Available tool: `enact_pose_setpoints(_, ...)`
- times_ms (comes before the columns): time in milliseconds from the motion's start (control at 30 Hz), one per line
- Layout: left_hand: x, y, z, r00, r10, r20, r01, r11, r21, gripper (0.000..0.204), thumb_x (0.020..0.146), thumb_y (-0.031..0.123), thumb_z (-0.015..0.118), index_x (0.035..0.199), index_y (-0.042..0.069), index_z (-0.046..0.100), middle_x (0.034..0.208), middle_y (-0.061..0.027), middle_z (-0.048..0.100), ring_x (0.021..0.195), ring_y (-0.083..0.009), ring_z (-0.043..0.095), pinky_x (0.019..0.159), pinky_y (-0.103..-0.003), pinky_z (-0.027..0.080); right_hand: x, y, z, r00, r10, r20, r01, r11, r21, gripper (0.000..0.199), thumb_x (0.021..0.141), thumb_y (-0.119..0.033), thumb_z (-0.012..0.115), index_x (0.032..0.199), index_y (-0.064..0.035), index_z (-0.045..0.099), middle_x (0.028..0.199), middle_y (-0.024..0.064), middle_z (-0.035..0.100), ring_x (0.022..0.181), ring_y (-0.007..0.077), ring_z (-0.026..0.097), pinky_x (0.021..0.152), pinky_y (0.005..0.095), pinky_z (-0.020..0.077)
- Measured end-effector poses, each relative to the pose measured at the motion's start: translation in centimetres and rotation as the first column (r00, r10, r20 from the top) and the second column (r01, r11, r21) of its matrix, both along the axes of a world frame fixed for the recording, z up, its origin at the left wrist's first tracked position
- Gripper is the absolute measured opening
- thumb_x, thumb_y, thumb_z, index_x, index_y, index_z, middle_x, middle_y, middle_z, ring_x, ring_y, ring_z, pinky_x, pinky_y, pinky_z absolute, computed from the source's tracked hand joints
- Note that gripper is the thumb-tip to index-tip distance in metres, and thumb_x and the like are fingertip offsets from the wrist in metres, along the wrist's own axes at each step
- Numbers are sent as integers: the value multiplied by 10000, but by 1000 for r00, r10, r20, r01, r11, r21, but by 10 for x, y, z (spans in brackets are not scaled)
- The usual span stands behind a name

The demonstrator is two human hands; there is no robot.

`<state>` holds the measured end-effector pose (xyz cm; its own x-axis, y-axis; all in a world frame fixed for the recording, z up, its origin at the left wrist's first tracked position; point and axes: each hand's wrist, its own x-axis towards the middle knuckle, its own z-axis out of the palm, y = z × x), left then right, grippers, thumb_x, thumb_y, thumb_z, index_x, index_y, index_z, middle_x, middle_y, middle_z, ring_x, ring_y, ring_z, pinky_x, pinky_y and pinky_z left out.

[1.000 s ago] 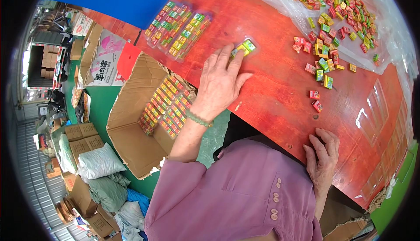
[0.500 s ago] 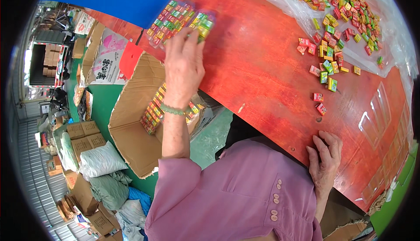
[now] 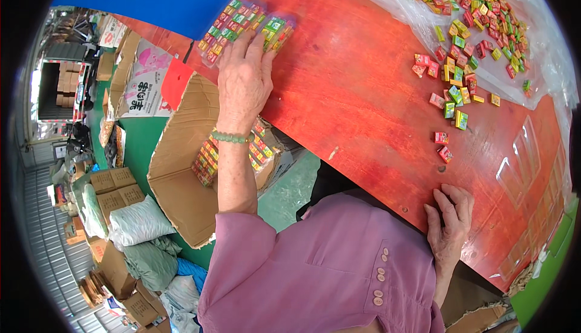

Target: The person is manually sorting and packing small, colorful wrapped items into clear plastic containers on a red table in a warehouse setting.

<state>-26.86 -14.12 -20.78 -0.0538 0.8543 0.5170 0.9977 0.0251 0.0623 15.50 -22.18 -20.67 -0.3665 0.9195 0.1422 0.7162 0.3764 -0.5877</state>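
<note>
My left hand [image 3: 245,82], with a green bead bracelet on the wrist, reaches over the far left of the table. Its fingers lie stretched over the near edge of a clear plastic pack [image 3: 232,29] filled with rows of small red, green and yellow boxes. Beside it, touching the fingertips, is another such pack [image 3: 276,33]; the palm hides their near edges. My right hand [image 3: 449,219] rests at the table's near edge, holding nothing, fingers loosely bent and apart. Closest to it on the table are loose small boxes [image 3: 445,153].
The red table [image 3: 345,85] carries a heap of small boxes [image 3: 484,18] on clear plastic sheeting [image 3: 532,85]. Clear moulded trays [image 3: 520,169] lie at the right. Below my left forearm, an open carton [image 3: 175,176] contains filled packs [image 3: 207,162]. A blue board [image 3: 151,0] covers the far left.
My left hand has drawn slightly left and nearer, its fingers straighter over the packs. The packs have shifted very little. My right hand stays put.
</note>
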Motion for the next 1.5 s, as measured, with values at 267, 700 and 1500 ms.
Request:
enact_pose_setpoints(267, 9, -9, -7, 996, 59, -61, -60, 998, -13, 395, 922, 73, 674, 1308, 2, 636, 1340, -195, 629, 1155, -398, 632, 974, -480, 536, -4, -2, 4, 1000, -4, 9, 4, 999, 34, 331, 756, 68, 767, 1080, 37, 706, 1142, 155, 647, 1105, 353, 596, 975, 426, 498)
enact_pose_setpoints(700, 5, -9, 0, 997, 68, -21, -69, 996, -52, 451, 949, 174, 688, 1375, 60, 598, 1380, -207, 601, 1255, -372, 593, 1058, -502, 481, -8, -5, 2, 999, -38, 35, 37, 999, 22, 317, 770, 90, 754, 1079, 44, 698, 1125, 157, 638, 1081, 334, 596, 954, 410, 496)
enact_pose_setpoints(1500, 11, -18, -33, 897, 356, -263, -348, 934, 80, 863, 893, 493, 768, 1583, 109, 419, 1647, -166, 378, 1570, -414, 225, 1166, -776, 65, 7, -1, -5, 999, 46, 29, -46, 999, -3, 452, 733, -66, 851, 1168, -34, 732, 1230, 120, 637, 1111, 350, 584, 921, 454, 511)
